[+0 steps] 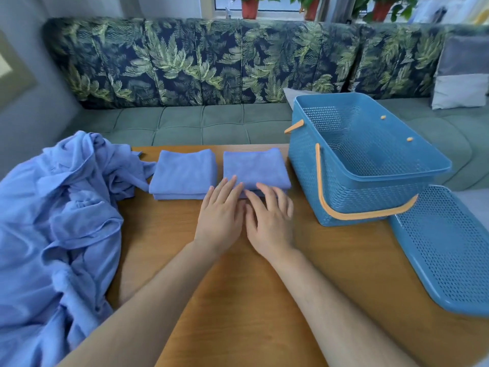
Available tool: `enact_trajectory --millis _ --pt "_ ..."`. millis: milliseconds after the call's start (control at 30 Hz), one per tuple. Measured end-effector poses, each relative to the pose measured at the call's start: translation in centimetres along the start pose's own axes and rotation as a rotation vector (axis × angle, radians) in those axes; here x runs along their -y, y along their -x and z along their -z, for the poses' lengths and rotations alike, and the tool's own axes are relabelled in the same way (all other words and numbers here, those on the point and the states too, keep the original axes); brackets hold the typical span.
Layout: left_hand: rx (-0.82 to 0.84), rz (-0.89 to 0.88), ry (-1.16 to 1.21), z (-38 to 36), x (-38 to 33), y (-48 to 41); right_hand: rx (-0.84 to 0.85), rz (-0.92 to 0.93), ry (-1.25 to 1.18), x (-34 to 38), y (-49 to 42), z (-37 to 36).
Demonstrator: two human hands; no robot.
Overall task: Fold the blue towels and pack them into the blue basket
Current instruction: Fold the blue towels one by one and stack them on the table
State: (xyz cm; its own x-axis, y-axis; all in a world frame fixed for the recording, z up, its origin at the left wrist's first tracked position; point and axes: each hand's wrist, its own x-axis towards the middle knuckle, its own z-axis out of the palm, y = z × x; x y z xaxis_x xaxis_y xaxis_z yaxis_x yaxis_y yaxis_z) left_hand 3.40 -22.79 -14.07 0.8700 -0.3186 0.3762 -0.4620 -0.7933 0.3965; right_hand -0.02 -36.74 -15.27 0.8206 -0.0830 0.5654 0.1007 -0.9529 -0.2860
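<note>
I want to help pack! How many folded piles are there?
2: left pile by the heap; right pile by the basket, touched by left hand and right hand. The heap could hide more.

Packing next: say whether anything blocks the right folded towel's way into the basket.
Nothing visible does. The towel lies just left of the basket, which stands open and empty; its lid lies to the right. The left hand and right hand rest on the towel's near edge.

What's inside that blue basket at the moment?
Nothing shows inside the blue perforated plastic basket but its bare mesh walls and two orange handle pegs. Its near wall hides the near part of the floor.
</note>
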Motion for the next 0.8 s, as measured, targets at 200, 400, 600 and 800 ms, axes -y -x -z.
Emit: enact_trajectory --millis 200,400,600,800 --pt "-0.189 0.154 -0.031 8.1 2.4 5.8 0.017 0.104 -0.168 9.0 0.9 2.1" --pt "-0.264 0.294 -0.124 14.0 7.4 12.2 0.136 0.244 -0.280 18.2 2.1 1.6" --pt "-0.204 0.524 -0.247 18.0 11.3 17.2 0.545 0.291 -0.409 25.1 3.1 -0.1" --pt "-0.052 0.679 0.025 18.1 13.2 18.3 0.729 -0.023 -0.568 27.5 3.8 -1.7"
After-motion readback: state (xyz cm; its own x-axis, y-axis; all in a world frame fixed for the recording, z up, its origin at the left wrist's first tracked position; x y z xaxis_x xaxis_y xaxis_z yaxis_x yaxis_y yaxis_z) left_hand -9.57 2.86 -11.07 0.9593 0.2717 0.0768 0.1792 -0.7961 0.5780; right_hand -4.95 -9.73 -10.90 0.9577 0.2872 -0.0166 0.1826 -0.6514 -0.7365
